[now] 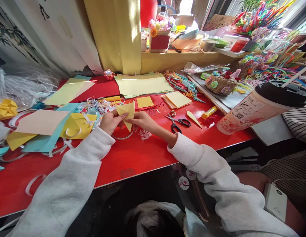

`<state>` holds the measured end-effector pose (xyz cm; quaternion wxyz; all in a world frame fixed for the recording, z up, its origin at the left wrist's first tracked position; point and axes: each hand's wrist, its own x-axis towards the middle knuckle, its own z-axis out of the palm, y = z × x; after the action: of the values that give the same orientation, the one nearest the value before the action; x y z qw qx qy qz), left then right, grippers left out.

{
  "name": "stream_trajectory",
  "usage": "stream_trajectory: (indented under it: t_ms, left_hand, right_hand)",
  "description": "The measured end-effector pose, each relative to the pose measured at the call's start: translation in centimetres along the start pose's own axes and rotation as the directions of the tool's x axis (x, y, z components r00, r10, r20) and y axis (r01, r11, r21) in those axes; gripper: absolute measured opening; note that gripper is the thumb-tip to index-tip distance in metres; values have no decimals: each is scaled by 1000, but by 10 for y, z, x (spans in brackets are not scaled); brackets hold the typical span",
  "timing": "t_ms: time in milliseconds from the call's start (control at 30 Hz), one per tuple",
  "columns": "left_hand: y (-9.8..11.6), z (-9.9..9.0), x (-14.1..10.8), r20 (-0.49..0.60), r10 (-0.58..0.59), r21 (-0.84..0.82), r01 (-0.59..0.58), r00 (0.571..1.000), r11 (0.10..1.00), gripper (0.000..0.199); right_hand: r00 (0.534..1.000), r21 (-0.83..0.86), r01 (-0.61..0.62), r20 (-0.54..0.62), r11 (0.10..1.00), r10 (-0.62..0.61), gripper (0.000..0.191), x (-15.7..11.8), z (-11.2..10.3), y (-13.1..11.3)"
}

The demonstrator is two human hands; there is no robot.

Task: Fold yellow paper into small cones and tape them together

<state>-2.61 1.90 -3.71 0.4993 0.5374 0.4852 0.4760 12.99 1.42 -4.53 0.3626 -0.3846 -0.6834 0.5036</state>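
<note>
A folded piece of yellow paper [128, 111] is held between both hands above the red table [143, 153]. My left hand [110, 121] pinches its left side, with the thumb lying across the front. On the right side, my right hand [144, 121] grips the lower right edge between closed fingers. One pointed end of the paper hangs down between the hands. To the right lie black-handled scissors [176, 125], a small folded yellow piece [193, 119] and a yellow glue stick [209, 112]. A stack of square yellow paper [178, 99] is behind them.
A large drink cup [244, 112] with a straw stands at the right. Coloured paper sheets [44, 121] and white strips cover the left side. Large yellow sheets [143, 84] lie at the back, near a decorated basket [220, 84]. A power bank [275, 201] is at lower right.
</note>
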Motion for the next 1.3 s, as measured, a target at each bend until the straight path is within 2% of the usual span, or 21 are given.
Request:
stream_trajectory:
  t_ms: [167, 333, 567, 767, 933, 1133, 1300]
  left_hand:
    - [0, 1, -1, -51, 34, 3, -34, 998, 999, 27]
    - [-7, -2, 0, -73, 72, 7, -71, 995, 997, 21]
    - [-10, -4, 1, -85, 67, 18, -65, 994, 998, 22]
    - [-10, -4, 0, -117, 48, 15, -47, 992, 999, 24]
    - [-7, -2, -1, -152, 35, 14, -33, 988, 999, 21]
    - [6, 3, -5, -170, -111, -164, 83, 979, 983, 16]
    - [12, 2, -5, -136, -131, -230, 97, 982, 968, 19]
  right_hand:
    - [992, 154, -88, 104, 984, 73, 31, -1, 1, -1]
    - [982, 221, -159, 137, 962, 131, 32, -2, 0, -5]
    - [980, 366, -170, 162, 915, 117, 23, -2, 3, -3]
    - [985, 364, -130, 151, 922, 80, 23, -2, 3, -1]
    - [978, 362, -140, 194, 921, 72, 26, -1, 3, 3]
    - [969, 370, -182, 223, 911, 103, 25, -1, -2, 0]
    - [972, 355, -201, 186, 913, 142, 21, -2, -5, -7]
